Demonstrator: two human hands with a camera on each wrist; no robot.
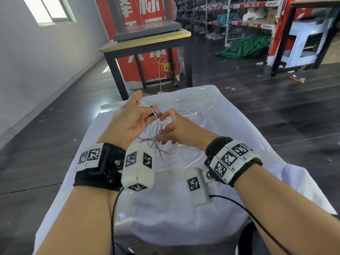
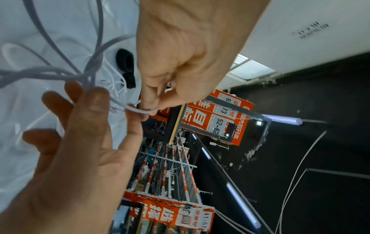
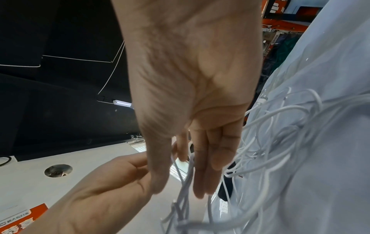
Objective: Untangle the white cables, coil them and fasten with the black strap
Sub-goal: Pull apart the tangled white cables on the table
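Thin white cables [image 1: 184,163] lie in tangled loops on a white cloth-covered table [image 1: 165,214]. My left hand [image 1: 132,120] is raised over the far part, palm turned right and fingers spread. In the left wrist view several cable strands [image 2: 60,74] pass between its fingertips [image 2: 98,98]. My right hand [image 1: 174,127] meets it from the right and pinches one strand [image 2: 140,110] between thumb and forefinger. A bundle of strands [image 3: 184,190] hangs down between the two hands. The black strap [image 2: 124,61] lies on the cloth beyond the fingers, untouched.
A wood-topped table with a black frame [image 1: 147,41] stands just beyond the cloth, in front of a red banner [image 1: 156,70]. Storage shelves [image 1: 239,15] and a green tarp [image 1: 244,45] are at the back right. Dark floor surrounds the table.
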